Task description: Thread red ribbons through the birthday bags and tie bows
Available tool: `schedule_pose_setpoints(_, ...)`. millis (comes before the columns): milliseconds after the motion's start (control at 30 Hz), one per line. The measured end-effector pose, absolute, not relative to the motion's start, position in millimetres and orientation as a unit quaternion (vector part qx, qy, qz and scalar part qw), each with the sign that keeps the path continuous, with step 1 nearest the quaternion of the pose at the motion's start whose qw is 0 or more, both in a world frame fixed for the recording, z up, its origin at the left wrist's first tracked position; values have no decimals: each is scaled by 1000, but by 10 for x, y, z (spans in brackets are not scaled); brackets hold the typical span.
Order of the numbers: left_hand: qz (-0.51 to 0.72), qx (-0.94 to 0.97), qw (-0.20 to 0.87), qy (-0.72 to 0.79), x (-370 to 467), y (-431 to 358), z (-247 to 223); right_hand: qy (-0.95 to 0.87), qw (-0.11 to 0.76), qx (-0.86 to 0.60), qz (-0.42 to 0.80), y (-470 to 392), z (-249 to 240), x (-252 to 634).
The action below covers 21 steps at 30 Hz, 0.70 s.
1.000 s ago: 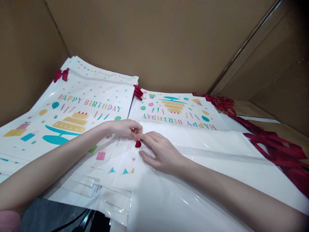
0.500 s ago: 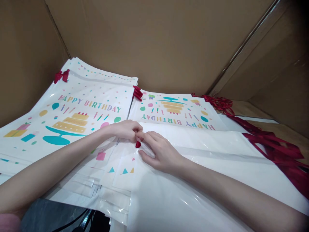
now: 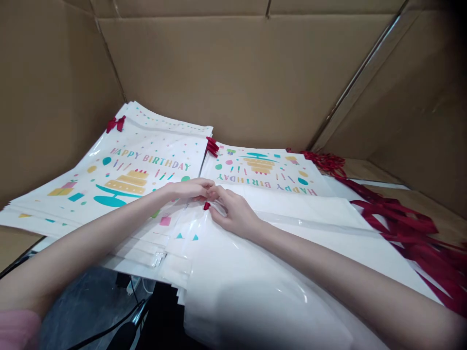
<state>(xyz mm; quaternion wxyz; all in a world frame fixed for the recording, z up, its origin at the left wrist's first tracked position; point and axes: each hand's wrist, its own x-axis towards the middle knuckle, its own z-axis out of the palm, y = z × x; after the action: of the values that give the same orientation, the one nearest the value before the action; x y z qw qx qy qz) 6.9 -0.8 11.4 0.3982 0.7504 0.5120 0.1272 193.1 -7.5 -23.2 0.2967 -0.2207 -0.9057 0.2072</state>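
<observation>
Here you are, both hands together in the middle: your left hand [image 3: 192, 188] comes in with its fingers bent, and your right hand [image 3: 235, 210] meets it fingertip to fingertip. The fingers overlap so closely that I cannot tell whether either one is pinching anything. Just below those fingertips, right by your right thumb, pokes a short end of red ribbon [image 3: 206, 206], at the left edge of the glossy white sheet [image 3: 255, 287] that spreads under your right forearm and sags at the front. Two little teal triangles [image 3: 187, 237] peek out below and left of that ribbon.

Out to your left, under your left forearm, there's the big fanned stack of birthday sheets [image 3: 149, 160], cake and lettering upright to you, with a red bow [image 3: 116, 124] at its upper left and red loops [image 3: 212, 147] near its right edge. Beyond your right hand lies a second printed pile [image 3: 260, 167], its cake upside down. Far right, long red ribbons [image 3: 408, 226] spill in a tangle. Brown cardboard walls [image 3: 233, 78] rise behind it all, and down at lower left, past your pink sleeve [image 3: 18, 328], runs a black cable [image 3: 100, 334].
</observation>
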Motion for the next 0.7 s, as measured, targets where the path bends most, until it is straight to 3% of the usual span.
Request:
schedule_pose_setpoints(167,211,720,165,639,142,-209,122,-793,403,-296,347,101,-244,1671)
schedule_pose_setpoints(300,183,775,48,602,448,-414,132,-696,464,-373,401,359,-84,1930)
schedule_pose_setpoints(433,135,834,55,533,796,-539,47,-709,393,-482,333,466,82,2685)
schedule_pose_setpoints(567,95,832,68,542,885,-563,-64,-740,246,-575,248,366,94,3489)
schedule_pose_setpoints(700,81,829,59,551,806,-597,-110,-733,175,-634,174,286,-25,4065)
